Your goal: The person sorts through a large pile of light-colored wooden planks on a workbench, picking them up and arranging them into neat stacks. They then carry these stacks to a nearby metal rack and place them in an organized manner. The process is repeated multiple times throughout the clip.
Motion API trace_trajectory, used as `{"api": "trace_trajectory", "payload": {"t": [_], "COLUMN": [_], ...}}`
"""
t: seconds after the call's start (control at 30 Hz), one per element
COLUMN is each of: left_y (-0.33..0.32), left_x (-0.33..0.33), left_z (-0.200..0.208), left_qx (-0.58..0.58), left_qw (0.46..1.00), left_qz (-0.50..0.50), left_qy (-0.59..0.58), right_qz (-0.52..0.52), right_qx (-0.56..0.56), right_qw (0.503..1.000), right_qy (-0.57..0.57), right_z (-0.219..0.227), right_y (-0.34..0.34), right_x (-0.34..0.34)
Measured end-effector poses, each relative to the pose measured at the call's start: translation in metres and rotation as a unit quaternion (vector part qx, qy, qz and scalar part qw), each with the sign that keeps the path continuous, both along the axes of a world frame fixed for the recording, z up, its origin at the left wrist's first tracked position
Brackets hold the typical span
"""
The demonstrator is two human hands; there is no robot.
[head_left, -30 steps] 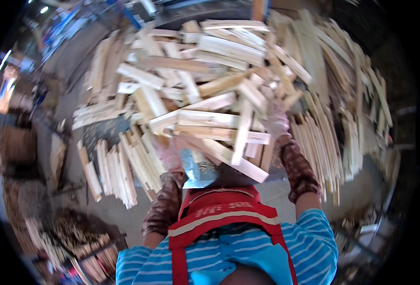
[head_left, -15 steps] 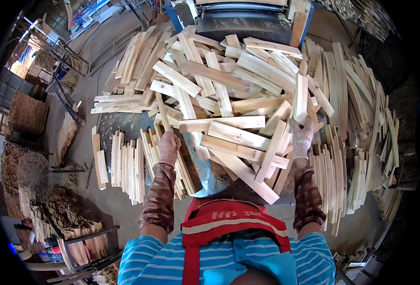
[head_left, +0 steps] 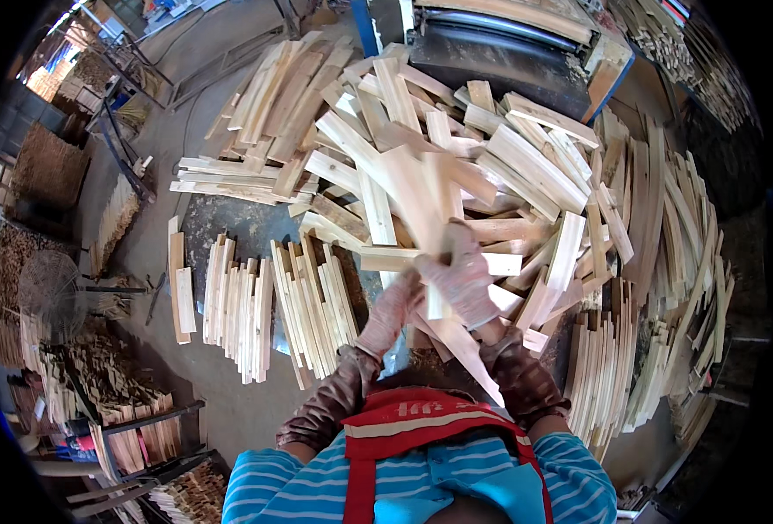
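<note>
In front of my chest both gloved hands have come together over a jumbled heap of pale boards. My right hand is closed around a short wooden board that stands up from its fist, blurred by motion. Close beside it, my left hand is closed on the lower end of another wooden board, which leans up and to the left. The two boards overlap, and the hands partly hide their lower ends. To the left of the hands, narrow slats lie side by side in a row.
A second row of slats lies farther left, and another row is at the right. Longer boards are piled at the far left of the heap. Behind it stands a machine with a dark chute. A caged fan stands at left.
Both hands have moved inward from opposite sides of the heap to meet at the middle, each bringing a board. The view has turned slightly, and the heap sits farther right.
</note>
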State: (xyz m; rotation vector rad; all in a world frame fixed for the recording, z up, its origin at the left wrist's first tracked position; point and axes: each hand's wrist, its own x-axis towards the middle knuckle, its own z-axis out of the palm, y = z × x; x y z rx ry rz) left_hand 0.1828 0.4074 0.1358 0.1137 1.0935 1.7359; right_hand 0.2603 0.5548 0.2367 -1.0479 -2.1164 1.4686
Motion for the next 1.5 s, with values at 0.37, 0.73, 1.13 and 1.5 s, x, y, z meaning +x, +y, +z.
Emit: {"api": "trace_trajectory", "payload": {"t": [0.37,0.73,1.13,1.5], "left_y": [-0.152,-0.290,-0.077,0.055], "left_x": [-0.134,-0.147,-0.156,-0.165], "left_z": [0.020,-0.183,-0.032,-0.038], "left_qx": [-0.159,-0.507,-0.209,-0.196], "left_qw": [0.976,0.810,0.908,0.945], "left_qz": [0.117,0.089,0.151,-0.027], "left_qy": [0.092,0.280,0.330,0.259], "right_qz": [-0.132,-0.225,0.061,-0.002], "right_qx": [0.417,0.094,0.220,0.389], "right_qw": [0.867,0.963,0.936,0.858], "right_qy": [-0.238,0.113,-0.269,-0.336], "right_z": [-0.121,-0.089,-0.025,-0.093], "right_y": [-0.008,-0.009,0.049,0.157], "right_x": [-0.004,-0.028,-0.188,-0.067]}}
